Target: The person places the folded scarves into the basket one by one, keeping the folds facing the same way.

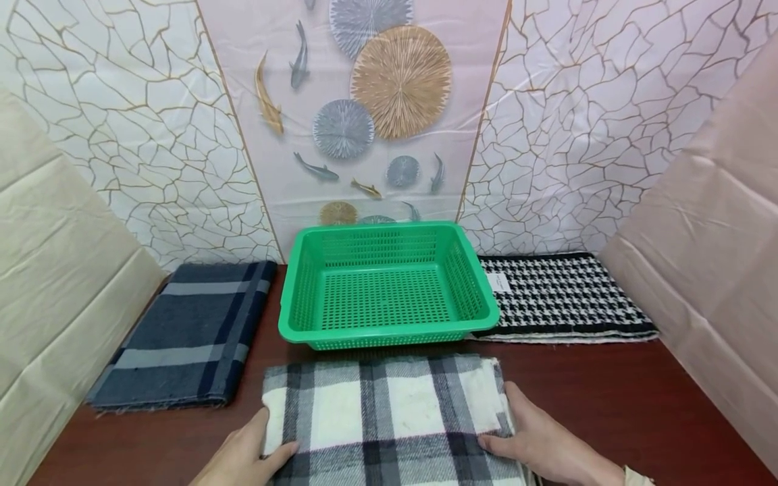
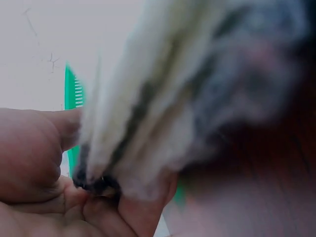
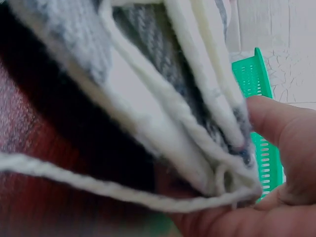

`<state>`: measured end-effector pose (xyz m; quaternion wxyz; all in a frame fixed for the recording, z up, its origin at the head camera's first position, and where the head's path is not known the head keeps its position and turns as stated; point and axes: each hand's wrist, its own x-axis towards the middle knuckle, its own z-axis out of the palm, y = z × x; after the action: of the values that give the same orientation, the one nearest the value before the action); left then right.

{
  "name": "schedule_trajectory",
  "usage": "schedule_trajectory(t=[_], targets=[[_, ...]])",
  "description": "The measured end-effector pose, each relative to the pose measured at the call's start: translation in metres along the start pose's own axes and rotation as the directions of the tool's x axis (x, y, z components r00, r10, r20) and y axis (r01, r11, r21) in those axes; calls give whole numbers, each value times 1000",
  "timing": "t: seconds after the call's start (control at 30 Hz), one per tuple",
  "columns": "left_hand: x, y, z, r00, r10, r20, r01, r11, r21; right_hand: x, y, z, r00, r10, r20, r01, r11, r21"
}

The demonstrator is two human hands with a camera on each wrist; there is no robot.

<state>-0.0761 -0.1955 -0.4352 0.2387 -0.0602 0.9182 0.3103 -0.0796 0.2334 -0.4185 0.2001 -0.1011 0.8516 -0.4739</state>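
Observation:
A folded scarf (image 1: 404, 405) in black, grey and white checks spans the front of the table between both hands. At its left edge my left hand (image 1: 246, 449) grips it, thumb on top and fingers beneath. My right hand (image 1: 531, 435) holds the right edge the same way. In the left wrist view the scarf's stacked layers (image 2: 143, 118) sit between thumb and fingers, blurred. The right wrist view shows the folds lifted off the dark table, with a loose white yarn strand (image 3: 108, 192) trailing from the corner at the fingers. The near end of the scarf runs out of the head view.
Behind the scarf stands a green plastic basket (image 1: 389, 337) with slotted walls and nothing inside. A folded navy and grey cloth (image 1: 188, 331) lies left of it, a black-and-white houndstooth cloth (image 1: 559, 293) right. Draped beige panels (image 1: 711, 270) flank the dark red table (image 1: 608, 385).

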Motion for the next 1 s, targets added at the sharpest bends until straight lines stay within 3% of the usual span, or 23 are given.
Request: schedule_trajectory(t=[0.2, 0.47, 0.77, 1.0], targets=[[-2, 1, -1, 999, 17, -28, -17, 1000, 13, -2, -5, -3, 999, 40, 4, -40, 999, 18], [-8, 3, -2, 997, 47, -60, -46, 999, 19, -4, -12, -4, 997, 74, -32, -75, 997, -37], [-19, 11, -7, 996, 36, -77, -33, 998, 46, -9, -17, -6, 992, 116, -50, -119, 991, -60], [-24, 15, -9, 996, 41, -77, -37, 998, 51, -15, -20, -9, 997, 66, -44, -69, 994, -86]])
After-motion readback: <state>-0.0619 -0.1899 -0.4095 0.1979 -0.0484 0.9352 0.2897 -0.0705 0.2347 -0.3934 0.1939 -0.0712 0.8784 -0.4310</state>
